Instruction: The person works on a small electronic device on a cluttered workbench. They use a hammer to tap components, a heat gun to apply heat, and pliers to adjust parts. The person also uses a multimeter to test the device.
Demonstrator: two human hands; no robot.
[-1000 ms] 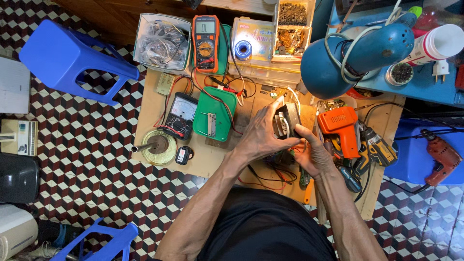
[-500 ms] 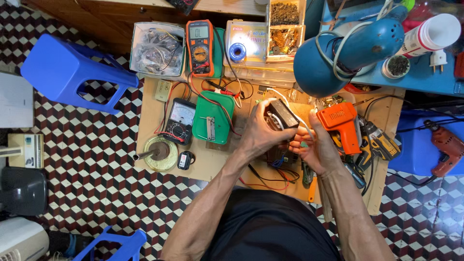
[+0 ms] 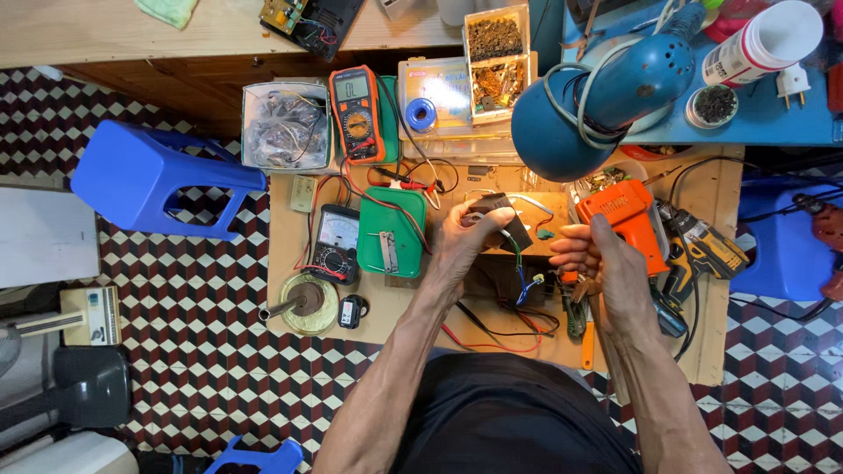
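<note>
My left hand (image 3: 463,239) grips a small dark box-shaped electrical part (image 3: 502,219) over the middle of the low wooden worktable (image 3: 290,290). Thin green and blue wires (image 3: 522,268) hang from the part. My right hand (image 3: 597,263) is closed just to the right of it, beside the orange heat gun (image 3: 625,218); a small tool seems to sit in its fingers, but I cannot make it out. Red and black leads (image 3: 492,338) lie on the table under both hands.
A green box (image 3: 392,230), a black analog meter (image 3: 335,242), an orange multimeter (image 3: 356,112), a solder stand (image 3: 307,303) and a clear parts tub (image 3: 285,125) fill the left. A blue desk lamp (image 3: 606,92) hangs at the right. A blue stool (image 3: 154,180) stands on the checkered floor.
My left hand has turned the dark part and shifted it slightly left and down. My right hand has drawn away from it toward the orange heat gun, fingers closed.
</note>
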